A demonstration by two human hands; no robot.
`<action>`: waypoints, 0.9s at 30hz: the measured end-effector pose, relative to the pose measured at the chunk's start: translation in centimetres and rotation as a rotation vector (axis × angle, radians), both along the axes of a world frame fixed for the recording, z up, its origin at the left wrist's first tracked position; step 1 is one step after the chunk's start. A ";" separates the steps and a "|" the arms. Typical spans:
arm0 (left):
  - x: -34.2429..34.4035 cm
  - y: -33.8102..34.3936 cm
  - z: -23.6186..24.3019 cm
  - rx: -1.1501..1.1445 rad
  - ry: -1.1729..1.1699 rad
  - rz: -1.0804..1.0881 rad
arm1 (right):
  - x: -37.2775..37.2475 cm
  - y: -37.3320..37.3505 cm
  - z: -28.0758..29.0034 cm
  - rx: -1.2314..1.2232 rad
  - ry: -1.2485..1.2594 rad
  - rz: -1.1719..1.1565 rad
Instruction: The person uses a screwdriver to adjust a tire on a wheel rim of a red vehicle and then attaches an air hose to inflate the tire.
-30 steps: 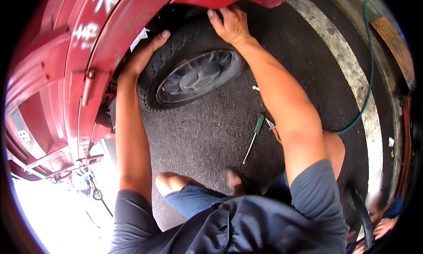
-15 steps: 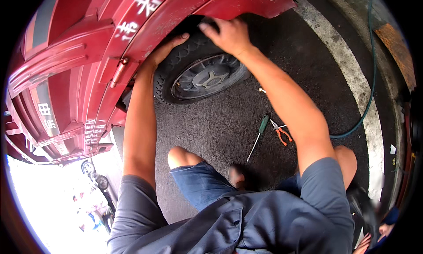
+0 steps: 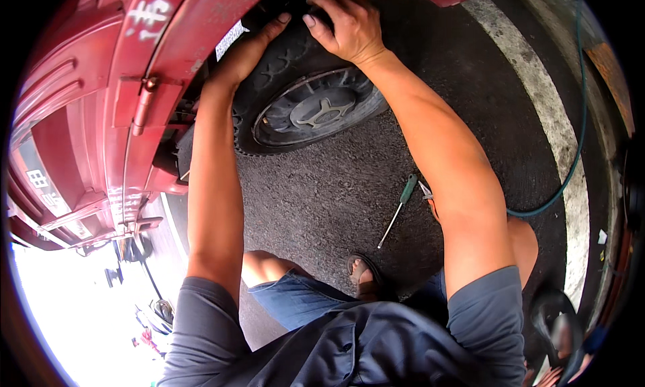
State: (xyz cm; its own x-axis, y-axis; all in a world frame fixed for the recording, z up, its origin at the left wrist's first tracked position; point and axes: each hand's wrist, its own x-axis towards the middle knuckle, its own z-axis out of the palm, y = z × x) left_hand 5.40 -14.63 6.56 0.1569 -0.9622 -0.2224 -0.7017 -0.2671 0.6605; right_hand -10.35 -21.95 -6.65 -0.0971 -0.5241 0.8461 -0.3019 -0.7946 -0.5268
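Both my arms reach up into the wheel arch of a red vehicle (image 3: pixel 195 41), over the top of a black tyre (image 3: pixel 285 68) with a dark hub. My left hand (image 3: pixel 245 54) lies along the tyre's inner side with its thumb raised. Its other fingers are hidden. Opposite it, my right hand (image 3: pixel 349 27) has bent fingers curled over the dark space above the tread, thumb facing them. What lies within that grip is too dark to make out. On the asphalt below the wheel lie a green-handled screwdriver (image 3: pixel 407 191) and orange-handled pliers (image 3: pixel 428 193), the pliers partly behind my right forearm.
A metal hinge (image 3: pixel 144 106) juts from the red body panel at the left. A green hose (image 3: pixel 580 118) curves across the white line (image 3: pixel 537 84) at the right. Another person's hand (image 3: pixel 552 376) and a dark rounded object (image 3: pixel 556 320) appear at the lower right.
My view has shifted, and the vehicle body sits further up and left. My left hand has reached further over the tyre; my right hand's fingers have curled more. My right forearm now covers the pliers' handles.
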 end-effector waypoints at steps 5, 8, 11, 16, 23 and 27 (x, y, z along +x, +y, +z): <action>-1.3 0.6 0.4 -0.078 -0.072 0.033 | 0.0 0.7 0.8 -0.129 -0.057 -0.014; -1.0 1.1 0.8 -0.050 -0.105 0.065 | 0.8 0.3 0.6 -0.143 -0.038 0.001; -1.9 1.4 2.4 -0.089 -0.219 -0.037 | -0.3 0.7 1.9 -0.155 -0.026 -0.105; -1.0 1.9 1.7 -0.095 -0.444 -0.323 | -4.2 1.1 2.1 0.238 0.240 0.329; -4.3 1.0 1.5 -0.136 -0.703 -0.426 | -8.7 3.6 -2.3 0.598 0.342 0.299; -5.7 0.8 1.4 -0.074 -0.886 -0.366 | -7.9 4.6 -3.1 0.590 0.203 0.210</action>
State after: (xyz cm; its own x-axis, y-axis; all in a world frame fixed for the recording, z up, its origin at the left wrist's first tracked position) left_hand -0.27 -13.78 7.97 -0.0741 -0.9918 -0.1045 -0.9856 0.0888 -0.1437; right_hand -18.24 -17.34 -9.73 0.1893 -0.8960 0.4016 -0.3113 -0.4427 -0.8409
